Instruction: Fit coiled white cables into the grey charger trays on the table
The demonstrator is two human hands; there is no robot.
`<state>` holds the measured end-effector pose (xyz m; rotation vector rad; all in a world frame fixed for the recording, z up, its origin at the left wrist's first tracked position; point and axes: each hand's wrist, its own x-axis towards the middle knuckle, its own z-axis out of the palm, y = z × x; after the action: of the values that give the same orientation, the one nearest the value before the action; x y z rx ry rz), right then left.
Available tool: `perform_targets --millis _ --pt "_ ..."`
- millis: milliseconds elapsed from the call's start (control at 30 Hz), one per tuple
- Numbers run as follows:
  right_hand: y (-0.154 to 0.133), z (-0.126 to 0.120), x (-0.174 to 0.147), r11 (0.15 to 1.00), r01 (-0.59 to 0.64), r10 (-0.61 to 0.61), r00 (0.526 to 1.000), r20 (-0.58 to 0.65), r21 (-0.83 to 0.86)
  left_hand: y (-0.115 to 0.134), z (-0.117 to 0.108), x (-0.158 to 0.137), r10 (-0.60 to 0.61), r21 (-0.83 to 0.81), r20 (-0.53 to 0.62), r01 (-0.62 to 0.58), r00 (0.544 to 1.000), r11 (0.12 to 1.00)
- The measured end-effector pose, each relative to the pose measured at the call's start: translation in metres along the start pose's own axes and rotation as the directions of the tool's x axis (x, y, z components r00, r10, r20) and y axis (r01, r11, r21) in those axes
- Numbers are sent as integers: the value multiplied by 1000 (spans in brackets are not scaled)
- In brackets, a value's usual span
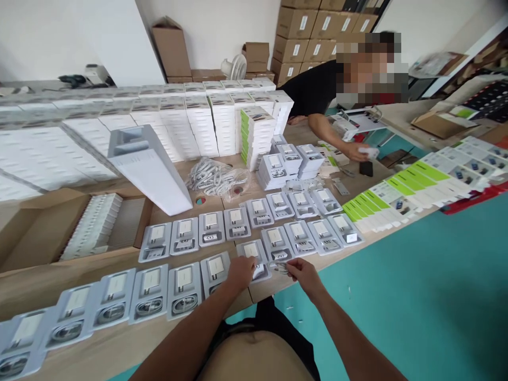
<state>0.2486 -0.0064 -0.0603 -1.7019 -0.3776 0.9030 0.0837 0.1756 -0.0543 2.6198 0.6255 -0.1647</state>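
Observation:
My right hand pinches a white cable just above the table edge. With its fingers curled closed, my left hand rests at the lower compartment of a grey plastic tray; what it grips, if anything, is hidden. That tray holds a white power adapter and a small white piece with dark print. To the left, several trays hold an adapter above a coiled cable. Behind my hands, more trays carry adapters and small printed white pieces.
Bundled white cables lie in a plastic bag beyond the trays. A tall tray stack leans beside an open carton. White boxes form a wall behind. Green-and-white boxes line the right, where a co-worker handles something white.

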Motion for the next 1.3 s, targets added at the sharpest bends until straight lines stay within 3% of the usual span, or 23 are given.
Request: perform_targets --millis 200,433,600,800,900,1033,1133,1300 --pt "14 39 7 998 18 -17 1000 18 -56 0 8 -3 99 45 -50 -97 994 994" --pt "21 39 13 967 85 -95 995 -29 -241 -8 11 -4 109 -16 -112 -112 988 994" --pt "10 48 12 876 202 -227 974 -6 -438 -13 6 -6 149 -55 -108 -155 983 986" --pt "3 79 16 700 323 -362 929 74 -636 -16 0 -13 221 -22 -65 -223 973 975" --pt "4 84 10 612 390 -415 899 141 -688 -16 3 -14 241 34 -34 -240 970 970" --pt "14 77 -9 347 517 -480 815 325 -783 -14 9 -16 246 89 -15 -244 969 966" --pt "24 74 -18 166 552 -465 775 429 -817 -14 13 -18 239 109 -8 -236 971 966" --pt "13 85 -18 68 559 -400 774 491 -826 -14 12 -22 211 124 -17 -207 977 970"
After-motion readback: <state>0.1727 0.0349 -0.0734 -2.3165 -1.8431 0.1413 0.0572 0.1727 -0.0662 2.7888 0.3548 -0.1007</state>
